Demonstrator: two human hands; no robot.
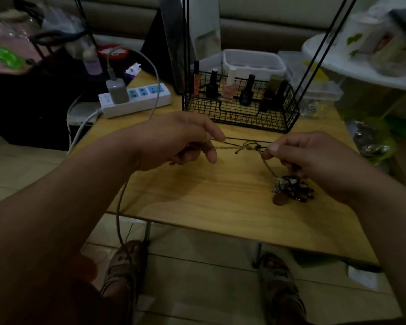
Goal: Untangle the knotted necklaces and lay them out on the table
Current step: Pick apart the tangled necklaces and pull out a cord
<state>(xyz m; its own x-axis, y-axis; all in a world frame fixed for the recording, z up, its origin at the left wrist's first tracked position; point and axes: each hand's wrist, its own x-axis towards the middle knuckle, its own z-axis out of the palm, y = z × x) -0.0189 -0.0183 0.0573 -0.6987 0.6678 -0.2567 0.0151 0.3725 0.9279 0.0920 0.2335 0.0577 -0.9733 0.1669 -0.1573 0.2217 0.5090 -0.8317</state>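
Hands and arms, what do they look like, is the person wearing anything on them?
Nothing worn shows. The left hand and right hand are bare: no gloves, rings or watch visible. The left forearm and right forearm are bare too, with no sleeve in view. The right thumbnail looks short and unpainted, though the light is dim.

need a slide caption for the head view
A knotted cord necklace stretched between left hand and right hand above the wooden table, pendants heaped on it, wire basket behind.
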